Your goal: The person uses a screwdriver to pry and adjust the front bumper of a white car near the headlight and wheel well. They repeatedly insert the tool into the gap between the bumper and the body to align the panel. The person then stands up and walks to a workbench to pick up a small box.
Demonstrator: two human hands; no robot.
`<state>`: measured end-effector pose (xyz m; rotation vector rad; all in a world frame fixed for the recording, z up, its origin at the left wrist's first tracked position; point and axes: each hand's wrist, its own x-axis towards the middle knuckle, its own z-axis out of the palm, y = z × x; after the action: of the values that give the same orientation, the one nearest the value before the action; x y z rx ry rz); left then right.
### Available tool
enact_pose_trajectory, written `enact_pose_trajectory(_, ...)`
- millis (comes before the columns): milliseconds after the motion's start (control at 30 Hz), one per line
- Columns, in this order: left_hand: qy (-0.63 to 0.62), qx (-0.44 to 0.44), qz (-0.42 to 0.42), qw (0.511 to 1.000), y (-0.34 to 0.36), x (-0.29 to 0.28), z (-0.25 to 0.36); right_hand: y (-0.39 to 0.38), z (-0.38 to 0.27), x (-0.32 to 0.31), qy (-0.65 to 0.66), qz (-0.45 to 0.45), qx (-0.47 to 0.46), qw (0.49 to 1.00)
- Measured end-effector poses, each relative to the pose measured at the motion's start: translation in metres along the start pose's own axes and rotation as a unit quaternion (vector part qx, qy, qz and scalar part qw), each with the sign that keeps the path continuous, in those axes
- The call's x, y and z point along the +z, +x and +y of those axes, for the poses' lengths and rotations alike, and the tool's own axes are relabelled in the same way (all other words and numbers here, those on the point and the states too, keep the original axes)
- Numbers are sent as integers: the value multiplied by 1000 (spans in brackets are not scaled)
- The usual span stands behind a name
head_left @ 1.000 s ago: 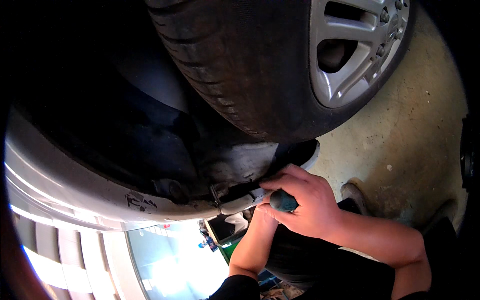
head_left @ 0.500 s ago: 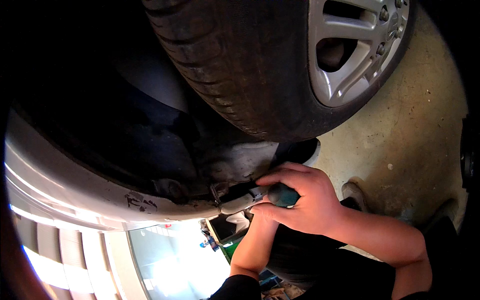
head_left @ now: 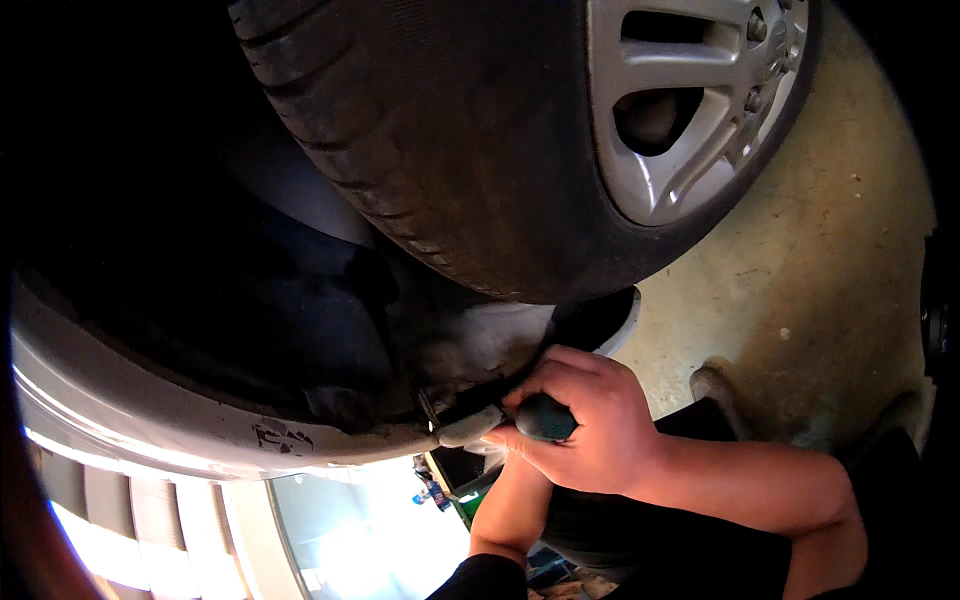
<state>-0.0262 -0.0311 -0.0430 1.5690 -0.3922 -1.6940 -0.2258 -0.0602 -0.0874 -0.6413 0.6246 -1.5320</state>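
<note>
Now the right hand (head_left: 597,428), grip wrapped around a dark green handle (head_left: 545,417) at lower centre, has shifted closer to the pale panel edge (head_left: 470,428), suggesting repositioning; the left hand's grip is hidden, so I cannot tell.

Tan floor (head_left: 800,270) (spotted), white glare (head_left: 355,545) at lower left

This place seems to be a car workshop or a garage — I cannot tell which. The car tyre (head_left: 440,150) shows it, with a silver rim (head_left: 725,68) at its right side. Left of and below the tyre curves a scuffed car body (head_left: 190,422); below it, a dark tool handle (head_left: 545,417) — and to its right, a stained floor (head_left: 790,290).
</note>
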Motion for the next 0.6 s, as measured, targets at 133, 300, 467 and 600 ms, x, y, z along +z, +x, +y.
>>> enact_pose_trajectory(133,5,2,10,1000,-7,0,2,-3,0,2,0,-12,18,1000)
enact_pose_trajectory(300,11,-4,13,1000,-7,0,2,-3,0,2,-18,-11,16,1000)
enact_pose_trajectory(467,11,-7,9,1000,-1,1,-7,1,-3,1,-2,2,0,1000)
enact_pose_trajectory(600,11,-7,7,1000,0,-1,-10,-3,-5,3,-15,0,18,1000)
